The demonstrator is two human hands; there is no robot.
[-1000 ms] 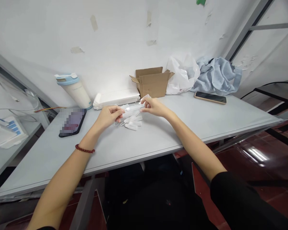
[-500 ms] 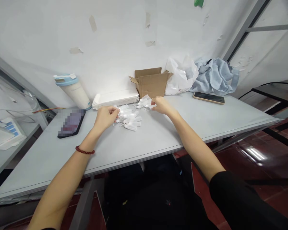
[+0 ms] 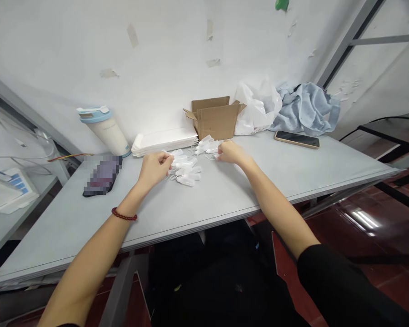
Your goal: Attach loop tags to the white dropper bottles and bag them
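Observation:
Several small translucent white plastic pieces with thin loops lie in a loose pile on the grey table. My left hand is at the pile's left side, thumb and fingertips pinched together; what they hold, if anything, is too small to make out. A smaller cluster of the same white plastic pieces lies further back, before the cardboard box. At its right end my right hand has its fingers closed on the end of one piece, with a thin loop beside the fingertips.
Along the wall stand a white and blue tumbler, a stack of white flat sheets or trays, an open cardboard box, a white plastic bag and a light blue cloth. One phone lies at right, another at left.
My left hand has shifted slightly right along the pile. My right hand has moved a little right and down, its fingers still closed at the smaller cluster.

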